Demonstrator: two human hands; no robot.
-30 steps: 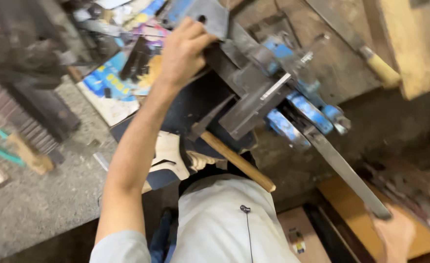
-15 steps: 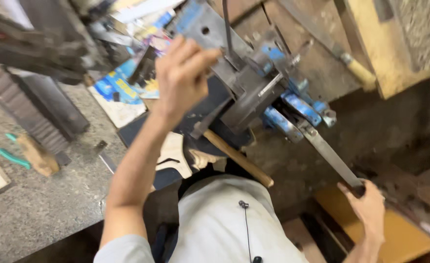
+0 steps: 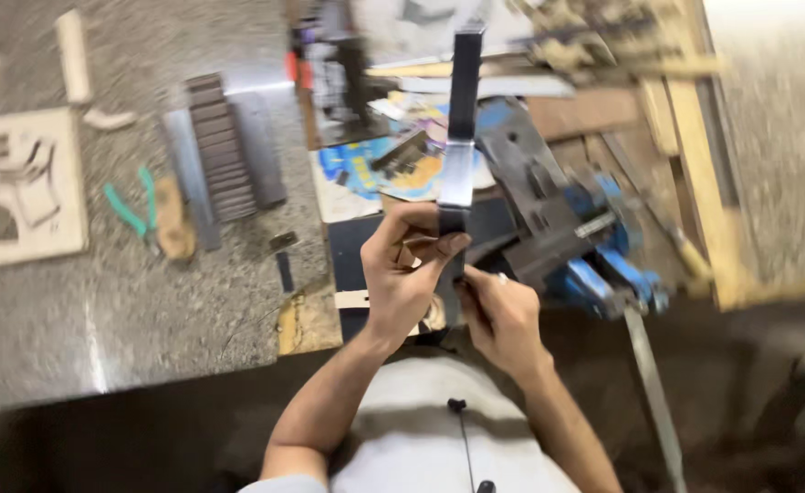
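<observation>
My left hand (image 3: 409,267) grips the lower part of a long flat metal bar (image 3: 460,155) that stands upright in front of me. My right hand (image 3: 500,315) pinches the bar's bottom end just below the left hand. The bar is dark at the top and bright steel in the middle. A blue bench vise (image 3: 574,233) sits just right of both hands, its long handle (image 3: 653,393) hanging down toward me.
On the grey stone bench lie green-handled pliers (image 3: 129,208), a ribbed dark metal piece (image 3: 223,146), a pale wooden cut-out board (image 3: 21,187) and colourful paper (image 3: 375,169). A wooden frame (image 3: 695,146) stands at the right.
The view swung round. My left hand left the vise top and now holds the bar upright. My right hand came up from the vise handle to the bar's bottom end.
</observation>
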